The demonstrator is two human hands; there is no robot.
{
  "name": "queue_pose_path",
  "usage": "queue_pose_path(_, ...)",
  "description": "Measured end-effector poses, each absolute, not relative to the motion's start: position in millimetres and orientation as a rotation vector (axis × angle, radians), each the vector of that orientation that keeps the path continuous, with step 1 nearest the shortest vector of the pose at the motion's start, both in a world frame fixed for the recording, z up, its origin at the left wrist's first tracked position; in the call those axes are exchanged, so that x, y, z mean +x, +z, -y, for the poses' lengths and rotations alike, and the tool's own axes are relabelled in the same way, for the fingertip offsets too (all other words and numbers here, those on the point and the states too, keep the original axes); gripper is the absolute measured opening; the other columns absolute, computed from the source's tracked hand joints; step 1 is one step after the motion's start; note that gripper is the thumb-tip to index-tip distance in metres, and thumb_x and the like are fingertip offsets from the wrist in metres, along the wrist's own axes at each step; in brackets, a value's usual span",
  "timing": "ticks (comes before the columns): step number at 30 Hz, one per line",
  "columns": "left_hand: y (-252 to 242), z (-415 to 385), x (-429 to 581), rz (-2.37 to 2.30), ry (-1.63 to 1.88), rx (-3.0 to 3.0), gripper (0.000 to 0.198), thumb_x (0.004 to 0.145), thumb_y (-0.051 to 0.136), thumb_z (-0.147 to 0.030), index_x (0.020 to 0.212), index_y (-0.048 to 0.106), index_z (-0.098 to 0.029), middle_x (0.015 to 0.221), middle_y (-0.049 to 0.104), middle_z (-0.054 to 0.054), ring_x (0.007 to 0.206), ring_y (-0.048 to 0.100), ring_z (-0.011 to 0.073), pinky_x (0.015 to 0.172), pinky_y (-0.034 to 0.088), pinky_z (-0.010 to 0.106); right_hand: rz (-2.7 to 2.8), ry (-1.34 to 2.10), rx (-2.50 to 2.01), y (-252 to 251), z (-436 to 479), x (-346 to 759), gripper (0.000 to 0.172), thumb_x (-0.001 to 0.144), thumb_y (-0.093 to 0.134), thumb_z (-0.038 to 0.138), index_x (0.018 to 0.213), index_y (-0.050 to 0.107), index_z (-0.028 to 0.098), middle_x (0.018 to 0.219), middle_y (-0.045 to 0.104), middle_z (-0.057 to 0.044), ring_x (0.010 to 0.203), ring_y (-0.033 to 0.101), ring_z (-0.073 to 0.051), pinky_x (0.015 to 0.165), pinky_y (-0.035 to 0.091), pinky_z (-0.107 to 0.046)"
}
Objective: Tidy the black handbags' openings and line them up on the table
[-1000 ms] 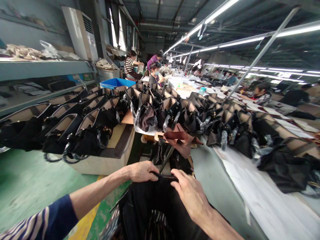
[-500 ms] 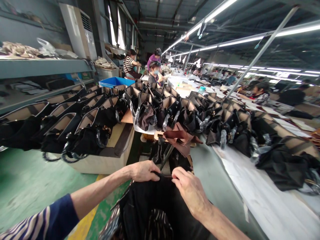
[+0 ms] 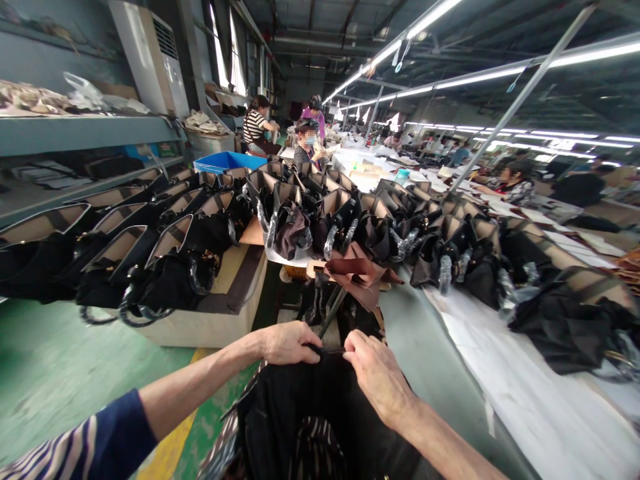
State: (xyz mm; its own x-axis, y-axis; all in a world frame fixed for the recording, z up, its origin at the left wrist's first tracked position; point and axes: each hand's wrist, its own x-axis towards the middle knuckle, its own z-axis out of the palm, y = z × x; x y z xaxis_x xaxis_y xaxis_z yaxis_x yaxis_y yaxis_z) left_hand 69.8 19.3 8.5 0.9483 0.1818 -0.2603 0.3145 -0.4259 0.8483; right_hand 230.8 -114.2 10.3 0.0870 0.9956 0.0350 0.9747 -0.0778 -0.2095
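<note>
Low in the middle of the view a black bag (image 3: 310, 413) stands in front of me, its upper edge turned away from me. My left hand (image 3: 287, 341) is closed on the left part of that edge. My right hand (image 3: 375, 373) pinches the same edge just to the right, fingers curled. The two hands sit close together with a short stretch of black edge between them. My left forearm comes in from the lower left in a dark blue striped sleeve.
Rows of black open-topped bags (image 3: 340, 220) fill the long table (image 3: 500, 373) ahead and the low platform (image 3: 220, 313) on the left. A brown bag piece (image 3: 357, 270) lies just beyond my hands. Other people sit working farther back. Green floor (image 3: 60, 360) lies on the left.
My right hand has drawn in towards the left one and curled from a flatter hold into a pinch on the bag's edge. The view has shifted slightly.
</note>
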Motion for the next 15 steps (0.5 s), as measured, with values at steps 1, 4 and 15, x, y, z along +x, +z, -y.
queue_pose_path(1,8.0,-19.1,70.0,-0.351,-0.15,2.025,0.026,0.072,0.048,-0.024,0.086,0.066,-0.014,0.063,0.052,-0.004,0.058,0.041,0.0091,0.055,0.034,0.016,1.992,0.189,-2.176,10.7,113.8,231.3,0.014,0.081,0.048,0.011,0.073,0.043,0.021,0.073,0.055,0.002,0.068,0.05,-0.015,0.062,0.033,-0.028)
queue_pose_path(4,7.0,-18.9,70.2,-0.354,-0.156,2.023,0.027,0.072,0.048,-0.025,0.089,0.067,-0.015,0.065,0.053,-0.004,0.058,0.042,0.0092,0.056,0.034,0.016,1.887,0.271,-2.172,11.4,112.3,233.3,0.013,0.08,0.05,0.014,0.073,0.042,0.022,0.07,0.055,0.003,0.066,0.051,-0.015,0.061,0.034,-0.026)
queue_pose_path(15,10.3,-16.0,74.3,-0.37,-0.17,2.033,0.027,0.073,0.048,-0.028,0.087,0.068,-0.015,0.061,0.051,-0.004,0.053,0.038,0.0084,0.051,0.032,0.017,2.293,-0.01,-2.112,19.3,110.2,227.8,0.009,0.081,0.057,0.026,0.073,0.055,0.021,0.072,0.064,0.001,0.071,0.059,-0.017,0.065,0.031,-0.03)
